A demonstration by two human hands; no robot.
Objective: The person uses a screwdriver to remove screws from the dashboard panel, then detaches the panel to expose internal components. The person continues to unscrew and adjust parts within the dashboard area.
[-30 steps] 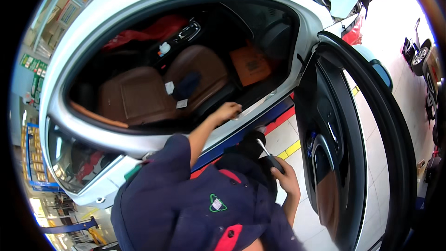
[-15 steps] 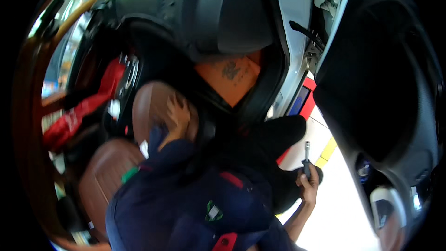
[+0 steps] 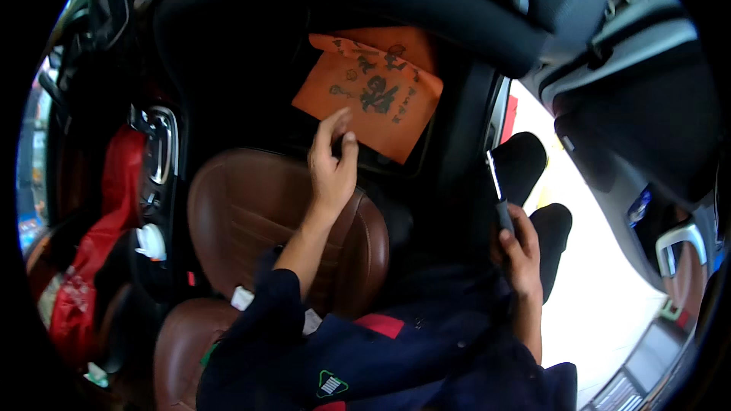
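Observation:
My left hand [image 3: 333, 167] reaches over the front of the brown leather seat [image 3: 259, 213], its thumb and fingers apart and nothing in it. Its fingertips overlap the near edge of an orange sheet [image 3: 381, 110] with dark printing, which lies in the footwell with its far edge folded over. At the right, beside the door opening, my right hand [image 3: 521, 255] is closed round the dark handle of a nut driver [image 3: 496, 183]. The tool's metal shaft points upward and away from me, with a thicker tip, and touches nothing that I can make out.
The dashboard [image 3: 343, 0] overhangs the footwell. An open car door [image 3: 640, 122] stands at the right, with pale floor [image 3: 586, 274] below. To the left are the centre console [image 3: 162, 144] and a red cover [image 3: 114, 198]. My dark-trousered legs [image 3: 525, 160] extend toward the door opening.
My left hand has left the seat surface and moved forward to the orange sheet. My right hand, still holding the nut driver, has risen in view. My view has shifted further into the footwell.

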